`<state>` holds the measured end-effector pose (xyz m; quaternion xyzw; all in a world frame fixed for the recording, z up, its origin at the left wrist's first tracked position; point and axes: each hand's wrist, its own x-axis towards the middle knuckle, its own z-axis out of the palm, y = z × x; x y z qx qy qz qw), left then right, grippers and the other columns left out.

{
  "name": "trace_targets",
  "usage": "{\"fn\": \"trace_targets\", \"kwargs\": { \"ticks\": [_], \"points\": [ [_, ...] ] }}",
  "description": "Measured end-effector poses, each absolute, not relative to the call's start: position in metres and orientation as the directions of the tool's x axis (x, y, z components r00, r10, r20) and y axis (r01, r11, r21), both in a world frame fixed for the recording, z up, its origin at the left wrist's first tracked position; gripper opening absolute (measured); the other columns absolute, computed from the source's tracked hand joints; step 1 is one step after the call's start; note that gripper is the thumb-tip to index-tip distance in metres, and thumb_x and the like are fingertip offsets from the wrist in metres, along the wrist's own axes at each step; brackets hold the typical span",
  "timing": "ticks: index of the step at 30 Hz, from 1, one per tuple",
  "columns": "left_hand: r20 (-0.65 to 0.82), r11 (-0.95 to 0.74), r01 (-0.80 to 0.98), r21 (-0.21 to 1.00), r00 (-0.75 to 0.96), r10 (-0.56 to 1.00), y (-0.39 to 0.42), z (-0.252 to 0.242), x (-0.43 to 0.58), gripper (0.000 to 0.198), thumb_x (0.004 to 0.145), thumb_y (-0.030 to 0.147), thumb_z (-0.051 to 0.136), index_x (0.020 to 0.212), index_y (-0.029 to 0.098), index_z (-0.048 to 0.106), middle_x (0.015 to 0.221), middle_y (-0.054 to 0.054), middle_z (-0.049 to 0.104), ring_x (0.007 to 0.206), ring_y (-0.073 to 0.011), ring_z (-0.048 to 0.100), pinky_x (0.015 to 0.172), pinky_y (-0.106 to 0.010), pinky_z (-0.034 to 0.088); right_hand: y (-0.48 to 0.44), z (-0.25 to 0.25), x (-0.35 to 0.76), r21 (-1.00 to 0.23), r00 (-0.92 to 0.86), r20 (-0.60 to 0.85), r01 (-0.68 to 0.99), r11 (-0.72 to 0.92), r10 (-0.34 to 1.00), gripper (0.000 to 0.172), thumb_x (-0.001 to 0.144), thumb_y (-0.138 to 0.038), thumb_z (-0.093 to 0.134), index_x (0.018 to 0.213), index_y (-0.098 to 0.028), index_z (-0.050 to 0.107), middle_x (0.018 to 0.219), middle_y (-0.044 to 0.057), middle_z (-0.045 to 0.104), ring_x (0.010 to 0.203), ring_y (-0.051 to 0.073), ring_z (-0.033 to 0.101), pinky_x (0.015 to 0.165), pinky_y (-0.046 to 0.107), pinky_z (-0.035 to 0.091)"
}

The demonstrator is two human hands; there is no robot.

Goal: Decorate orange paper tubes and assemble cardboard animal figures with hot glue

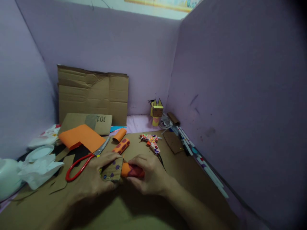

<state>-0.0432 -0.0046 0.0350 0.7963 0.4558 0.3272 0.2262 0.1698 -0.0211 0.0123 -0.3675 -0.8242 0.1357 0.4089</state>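
Observation:
Fingers of my left hand (pixel 98 175) are closed round a small cardboard piece (pixel 114 171) marked with purple spots. My right hand (pixel 150 174) grips an orange paper tube (pixel 127 170) with a dark red patch. The tube's left end meets the cardboard piece; whether they are joined I cannot tell. Just beyond my hands lies a spotted orange tube (pixel 122 145), and behind it a plain orange tube (pixel 119 135). Red-handled scissors (pixel 80 169) rest left of my left hand. A patterned glue gun (pixel 151 142) lies beyond my right hand.
Orange paper (pixel 81 135) and a white tissue (pixel 39 169) are at left. Cardboard sheets (pixel 93 95) lean on the back wall. A cardboard animal figure (pixel 157 111) stands at the back, near a coiled cable (pixel 166 123). Several markers (pixel 208 171) line the right wall (pixel 240 95).

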Motion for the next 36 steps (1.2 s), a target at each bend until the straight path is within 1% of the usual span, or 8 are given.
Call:
{"fn": "trace_targets", "kwargs": {
  "ticks": [5,11,15,19,25,32,36],
  "points": [
    [0.341,-0.514,0.584,0.628,0.387,0.857,-0.003,0.035,-0.043,0.049,0.053,0.020,0.065,0.101,0.025,0.068,0.107,-0.001,0.071,0.101,-0.0298,0.064,0.085,-0.030,0.051,-0.020,0.011,0.170,-0.521,-0.389,0.582,0.496,0.694,0.714,0.034,0.069,-0.028,0.066,0.102,-0.016,0.066,0.088,0.008,0.070,0.074,0.019,0.064,0.068,0.028,0.050],
    [0.337,-0.549,0.599,0.583,0.437,0.834,0.006,0.025,-0.050,0.054,0.052,0.018,0.066,0.106,0.024,0.067,0.111,-0.003,0.070,0.105,-0.0306,0.064,0.090,-0.032,0.051,-0.020,0.011,0.169,-0.517,-0.385,0.590,0.496,0.698,0.710,0.034,0.069,-0.028,0.067,0.100,-0.017,0.066,0.086,0.008,0.071,0.072,0.019,0.065,0.066,0.028,0.050],
    [0.323,-0.524,0.605,0.599,0.417,0.850,0.005,0.025,-0.051,0.054,0.053,0.020,0.066,0.107,0.024,0.067,0.113,-0.003,0.070,0.107,-0.0307,0.063,0.092,-0.033,0.050,-0.020,0.010,0.169,-0.520,-0.387,0.589,0.490,0.700,0.709,0.035,0.068,-0.026,0.066,0.103,-0.018,0.065,0.087,0.008,0.070,0.073,0.019,0.064,0.067,0.028,0.049],
    [0.308,-0.513,0.590,0.623,0.417,0.855,0.000,0.033,-0.047,0.053,0.051,0.020,0.065,0.104,0.023,0.068,0.110,-0.003,0.070,0.105,-0.0308,0.063,0.089,-0.033,0.051,-0.021,0.012,0.170,-0.533,-0.393,0.568,0.494,0.687,0.723,0.032,0.069,-0.027,0.067,0.100,-0.017,0.066,0.087,0.008,0.070,0.072,0.019,0.064,0.066,0.028,0.049],
    [0.263,-0.488,0.614,0.620,0.423,0.867,-0.004,0.044,-0.041,0.051,0.051,0.020,0.063,0.102,0.021,0.068,0.106,-0.004,0.071,0.103,-0.0296,0.063,0.087,-0.032,0.052,-0.023,0.014,0.170,-0.544,-0.395,0.549,0.501,0.673,0.737,0.033,0.070,-0.026,0.066,0.102,-0.015,0.066,0.087,0.009,0.070,0.075,0.021,0.065,0.068,0.030,0.050],
    [0.237,-0.454,0.611,0.649,0.404,0.883,-0.004,0.043,-0.044,0.055,0.052,0.019,0.063,0.107,0.021,0.067,0.115,-0.005,0.069,0.111,-0.0315,0.060,0.095,-0.037,0.048,-0.027,0.018,0.171,-0.540,-0.402,0.540,0.508,0.671,0.739,0.034,0.071,-0.025,0.066,0.104,-0.017,0.065,0.089,0.009,0.070,0.077,0.020,0.065,0.068,0.029,0.050],
    [0.213,-0.438,0.588,0.680,0.414,0.885,-0.002,0.039,-0.047,0.058,0.052,0.020,0.067,0.110,0.022,0.067,0.117,-0.005,0.068,0.112,-0.0338,0.059,0.098,-0.040,0.047,-0.030,0.027,0.170,-0.534,-0.409,0.508,0.541,0.650,0.758,0.032,0.071,-0.025,0.064,0.102,-0.016,0.066,0.089,0.010,0.070,0.076,0.021,0.065,0.067,0.030,0.049]
  ]
}}
